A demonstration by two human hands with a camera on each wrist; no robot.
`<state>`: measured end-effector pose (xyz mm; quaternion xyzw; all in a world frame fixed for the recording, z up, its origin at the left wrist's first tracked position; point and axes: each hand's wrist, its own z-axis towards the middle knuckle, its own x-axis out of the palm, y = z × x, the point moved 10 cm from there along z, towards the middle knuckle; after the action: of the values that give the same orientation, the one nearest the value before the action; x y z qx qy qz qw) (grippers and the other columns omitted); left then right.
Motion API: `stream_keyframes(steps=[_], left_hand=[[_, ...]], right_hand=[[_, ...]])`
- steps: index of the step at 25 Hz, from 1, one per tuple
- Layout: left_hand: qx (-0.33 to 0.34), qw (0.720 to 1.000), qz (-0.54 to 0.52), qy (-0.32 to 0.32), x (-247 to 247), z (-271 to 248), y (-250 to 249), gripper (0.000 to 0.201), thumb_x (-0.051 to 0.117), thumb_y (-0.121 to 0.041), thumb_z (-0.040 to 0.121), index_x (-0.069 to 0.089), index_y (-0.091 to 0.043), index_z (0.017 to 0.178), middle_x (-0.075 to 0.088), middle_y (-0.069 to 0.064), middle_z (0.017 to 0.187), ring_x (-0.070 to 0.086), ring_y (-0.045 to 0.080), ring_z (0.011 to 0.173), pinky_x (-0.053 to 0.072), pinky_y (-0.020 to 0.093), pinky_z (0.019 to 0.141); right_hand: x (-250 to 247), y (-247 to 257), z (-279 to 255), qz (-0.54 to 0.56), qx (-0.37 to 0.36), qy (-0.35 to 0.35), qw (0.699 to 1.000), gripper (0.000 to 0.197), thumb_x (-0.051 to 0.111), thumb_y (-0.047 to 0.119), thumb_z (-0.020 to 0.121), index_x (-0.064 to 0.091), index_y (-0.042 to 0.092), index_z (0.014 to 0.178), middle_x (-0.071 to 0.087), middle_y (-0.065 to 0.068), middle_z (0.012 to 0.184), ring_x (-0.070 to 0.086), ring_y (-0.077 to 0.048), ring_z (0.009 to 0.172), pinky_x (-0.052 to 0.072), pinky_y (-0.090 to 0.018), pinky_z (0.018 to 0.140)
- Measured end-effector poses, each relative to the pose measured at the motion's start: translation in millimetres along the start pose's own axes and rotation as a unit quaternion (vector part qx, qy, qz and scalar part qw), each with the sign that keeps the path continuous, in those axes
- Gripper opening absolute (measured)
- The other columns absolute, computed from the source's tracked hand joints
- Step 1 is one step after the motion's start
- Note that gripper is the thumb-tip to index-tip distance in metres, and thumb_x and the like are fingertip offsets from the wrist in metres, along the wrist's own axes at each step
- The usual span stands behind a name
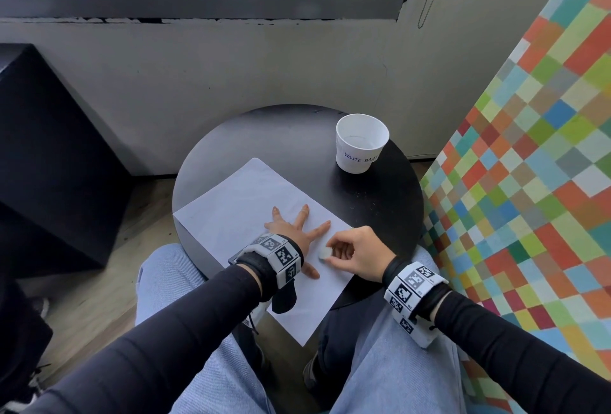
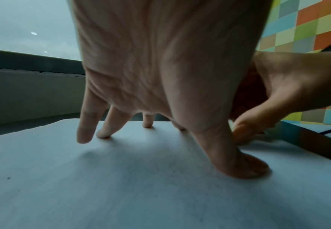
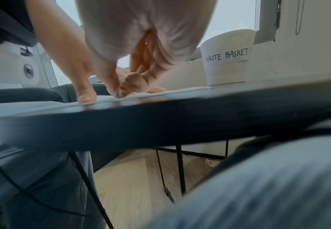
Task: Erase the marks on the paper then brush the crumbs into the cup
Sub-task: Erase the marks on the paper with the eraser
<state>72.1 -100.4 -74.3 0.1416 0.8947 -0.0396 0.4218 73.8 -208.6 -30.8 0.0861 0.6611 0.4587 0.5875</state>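
Head view: left hand spread flat on paper, right hand pinching eraser against the sheet. Only the right wrist view shows the full "WASTE BASKET" label on cup. Cup stands on table beyond the paper, looks empty.

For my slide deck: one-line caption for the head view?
Left hand flat on paper, right hand rubbing eraser beside it.
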Motion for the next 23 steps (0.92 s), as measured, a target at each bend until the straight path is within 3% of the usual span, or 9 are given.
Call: stream_keyframes(steps=[3,6,10,13,16,20,23], left_hand=[[0.002,1.000,-0.007,-0.003,0,1,0,0.112,0.066,-0.073,0.074,-0.018,-0.056,0.147,-0.025,-0.003,0.162,-0.012,0.061,0.140,0.033,0.062,0.109],[-0.003,1.000,0.000,0.004,1,0,1,0.113,0.065,-0.074,0.074,-0.019,-0.055,0.146,-0.025,-0.003,0.162,-0.012,0.062,0.140,0.035,0.061,0.107],[0.004,1.000,-0.011,0.004,3,2,0,0.113,0.066,-0.073,0.074,-0.019,-0.056,0.146,-0.025,-0.004,0.162,-0.013,0.061,0.140,0.034,0.062,0.109],[0.009,1.000,-0.010,0.006,5,0,2,0.112,0.067,-0.072,0.075,-0.018,-0.056,0.146,-0.026,-0.003,0.162,-0.014,0.062,0.139,0.023,0.066,0.113],[0.019,1.000,0.006,-0.002,2,-1,-1,0.112,0.067,-0.071,0.076,-0.018,-0.054,0.147,-0.025,-0.003,0.162,-0.012,0.063,0.139,0.012,0.067,0.114],[0.039,0.999,0.020,0.005,-3,-4,0,0.118,0.072,-0.068,0.072,-0.016,-0.051,0.149,-0.025,-0.003,0.162,-0.010,0.064,0.138,0.007,0.069,0.113],[0.047,0.998,0.025,-0.014,-5,-3,3,0.121,0.071,-0.070,0.071,-0.015,-0.045,0.152,-0.023,-0.001,0.163,-0.007,0.063,0.140,0.008,0.069,0.113]], right_hand=[[-18,-13,0,-0.008,0.036,-0.061,0.997,0.017,0.081,0.017,0.073,0.069,0.007,0.079,0.062,0.001,0.062,0.056,-0.010,0.054,0.048,-0.021,0.060],[-2,-4,-4,0.014,0.005,0.015,1.000,0.017,0.082,0.020,0.072,0.071,0.009,0.079,0.064,0.003,0.061,0.057,-0.008,0.054,0.047,-0.014,0.059],[-20,-16,-3,0.022,0.037,-0.037,0.998,0.016,0.081,0.018,0.073,0.069,0.007,0.077,0.062,0.000,0.060,0.054,-0.007,0.052,0.044,-0.014,0.056],[-20,-16,-8,0.027,0.031,-0.013,0.999,0.015,0.081,0.018,0.074,0.070,0.008,0.074,0.063,-0.001,0.058,0.054,-0.006,0.050,0.043,-0.012,0.054],[-40,-26,-13,0.010,0.051,-0.070,0.996,0.014,0.078,0.017,0.074,0.067,0.010,0.070,0.058,0.003,0.056,0.052,-0.006,0.050,0.040,-0.012,0.053],[-31,-31,-18,0.034,0.067,0.005,0.997,0.014,0.078,0.019,0.073,0.067,0.010,0.071,0.062,-0.005,0.058,0.050,-0.004,0.049,0.041,-0.015,0.053],[-11,-19,-24,0.082,0.066,0.074,0.992,0.016,0.079,0.023,0.074,0.069,0.010,0.074,0.062,-0.003,0.060,0.052,-0.004,0.053,0.043,-0.018,0.054]])
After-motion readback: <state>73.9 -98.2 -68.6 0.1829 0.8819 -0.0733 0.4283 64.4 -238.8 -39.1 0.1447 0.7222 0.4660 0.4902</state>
